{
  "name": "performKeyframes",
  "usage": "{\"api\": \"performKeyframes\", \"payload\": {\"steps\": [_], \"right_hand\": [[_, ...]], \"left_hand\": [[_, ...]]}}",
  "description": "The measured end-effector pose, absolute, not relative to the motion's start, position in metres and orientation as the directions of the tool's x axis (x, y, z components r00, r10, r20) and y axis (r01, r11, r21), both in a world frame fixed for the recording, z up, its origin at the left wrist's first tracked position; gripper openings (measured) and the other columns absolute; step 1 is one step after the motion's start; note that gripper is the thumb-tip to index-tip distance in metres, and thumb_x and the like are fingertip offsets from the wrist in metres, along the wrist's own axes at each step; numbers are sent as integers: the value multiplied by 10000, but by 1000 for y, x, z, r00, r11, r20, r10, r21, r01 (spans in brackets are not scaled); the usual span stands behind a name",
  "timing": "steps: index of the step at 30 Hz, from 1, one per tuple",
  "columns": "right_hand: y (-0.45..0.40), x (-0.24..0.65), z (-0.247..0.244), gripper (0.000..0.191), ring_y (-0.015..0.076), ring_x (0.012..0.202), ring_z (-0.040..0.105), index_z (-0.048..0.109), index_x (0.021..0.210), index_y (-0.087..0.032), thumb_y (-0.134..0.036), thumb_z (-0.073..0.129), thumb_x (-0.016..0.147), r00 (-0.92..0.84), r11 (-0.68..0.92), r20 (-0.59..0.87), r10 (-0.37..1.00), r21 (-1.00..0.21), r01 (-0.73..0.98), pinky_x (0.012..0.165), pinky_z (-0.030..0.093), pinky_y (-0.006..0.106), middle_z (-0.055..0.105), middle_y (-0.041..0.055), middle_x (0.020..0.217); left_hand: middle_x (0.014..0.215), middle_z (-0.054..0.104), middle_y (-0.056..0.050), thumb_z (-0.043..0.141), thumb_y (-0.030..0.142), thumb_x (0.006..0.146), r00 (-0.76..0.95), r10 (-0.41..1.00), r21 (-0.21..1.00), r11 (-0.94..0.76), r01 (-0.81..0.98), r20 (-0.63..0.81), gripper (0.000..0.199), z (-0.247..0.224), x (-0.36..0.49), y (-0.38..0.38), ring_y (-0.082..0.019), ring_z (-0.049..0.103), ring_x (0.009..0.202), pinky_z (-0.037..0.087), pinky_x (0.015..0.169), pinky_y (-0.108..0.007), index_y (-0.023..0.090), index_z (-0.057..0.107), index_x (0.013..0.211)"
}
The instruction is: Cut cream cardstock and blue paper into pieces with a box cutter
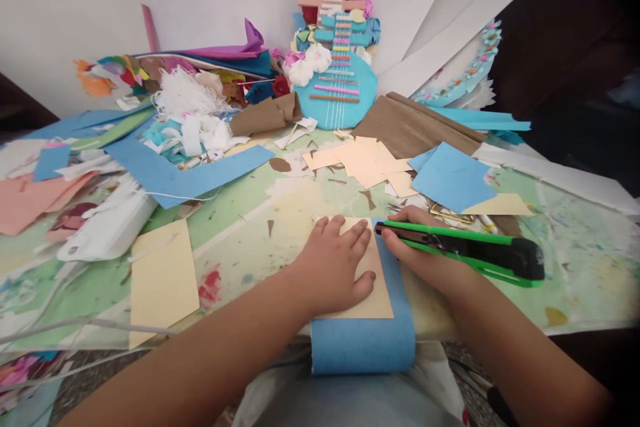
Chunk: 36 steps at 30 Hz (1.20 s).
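My left hand (335, 267) lies flat with its fingers spread, pressing on a cream paper rectangle (377, 297). Under that piece is a longer blue paper sheet (363, 347), its near end curling down over the table's front edge. My right hand (417, 250) is closed round a green and black utility knife (480, 253). The knife's tip end is close to the top right corner of the cream piece, over the blue sheet. Whether the blade is out and touching the paper, I cannot tell.
A turquoise paper guitar (337, 97) leans on the wall at the back. Cream scraps (367, 160), a blue piece (453, 177) and brown paper (417, 127) lie behind my hands. At left are a white power strip (107, 220), a cream sheet (165, 273) and a blue strip (195, 180).
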State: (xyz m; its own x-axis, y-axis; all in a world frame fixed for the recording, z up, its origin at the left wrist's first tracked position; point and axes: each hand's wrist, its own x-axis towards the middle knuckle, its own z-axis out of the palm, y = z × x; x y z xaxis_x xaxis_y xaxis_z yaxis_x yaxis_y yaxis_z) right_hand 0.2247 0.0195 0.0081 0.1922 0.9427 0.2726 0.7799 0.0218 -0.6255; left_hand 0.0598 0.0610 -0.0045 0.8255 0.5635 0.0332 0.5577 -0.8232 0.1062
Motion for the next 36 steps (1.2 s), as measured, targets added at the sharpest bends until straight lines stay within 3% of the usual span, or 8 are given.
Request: {"api": "performKeyframes", "payload": {"steps": [14,23,29,36], "right_hand": [[15,222,18,105,148,581,549,527,768,-211,-311,521,739,92,53,241,966,-535,843,522,393,248,604,-11,647],[4,218,16,140,163,691,565,509,808,-210,-337,511,751,140,-5,194,971,-568,823,618,412,277,620,-11,726],[2,215,14,117,168,670,572,497,763,-223,-330,530,730,178,-31,208,962,-563,826,588,407,270,620,-15,688],[-7,217,9,103,143,622,548,475,733,-223,-318,515,742,128,36,254,959,-555,831,555,379,245,592,-36,654]], "left_hand": [[1413,306,-67,274,610,797,825,566,113,-820,561,16,738,-6,59,60,-364,277,1212,200,986,-518,124,330,1349],[1406,321,-76,286,594,804,822,569,102,-820,563,33,723,-6,59,59,-363,280,1216,214,983,-515,119,334,1347],[1413,307,-55,246,450,872,824,566,63,-823,565,12,577,-7,60,60,-342,292,1220,221,986,-505,134,341,1345],[1414,306,-54,265,441,861,819,574,44,-818,573,14,578,-5,60,59,-333,301,1215,220,994,-490,133,346,1343]]}}
